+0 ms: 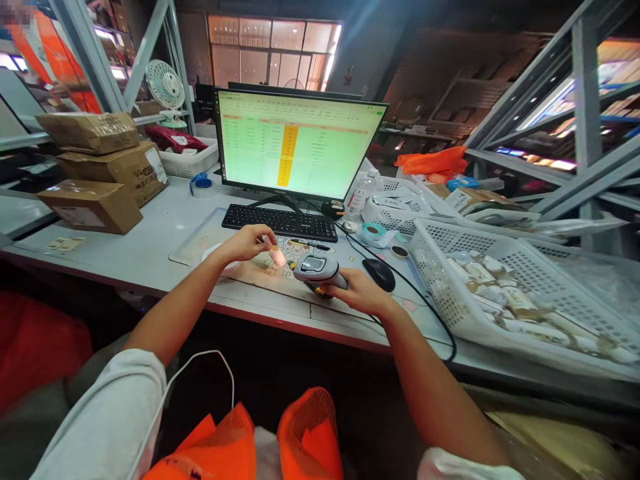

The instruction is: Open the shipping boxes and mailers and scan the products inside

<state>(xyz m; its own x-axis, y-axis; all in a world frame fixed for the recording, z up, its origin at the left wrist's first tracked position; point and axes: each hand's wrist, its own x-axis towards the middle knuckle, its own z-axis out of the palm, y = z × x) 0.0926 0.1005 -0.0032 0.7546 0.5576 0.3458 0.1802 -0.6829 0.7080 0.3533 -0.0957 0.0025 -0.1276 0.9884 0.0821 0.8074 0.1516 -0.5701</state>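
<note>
My right hand (361,291) is wrapped round the handle of a grey barcode scanner (316,267), whose head faces left. Between the fingertips of my left hand (250,241) is a small pale bottle (277,256), lit by a reddish glow and just left of the scanner's front. The bottle tilts a little, and its top is covered by my fingers. Both hands are above a patterned desk mat (245,275). Partly hidden behind my left wrist is a white round thing (230,269) that I cannot make out. A dark pen (313,245) lies behind the scanner.
A lit monitor (300,143) stands behind a black keyboard (280,221). The mouse (379,274) and a cable lie right of the scanner. Further right, a white basket (435,267) holds several small packaged items. Cardboard boxes (95,205) are stacked at the left.
</note>
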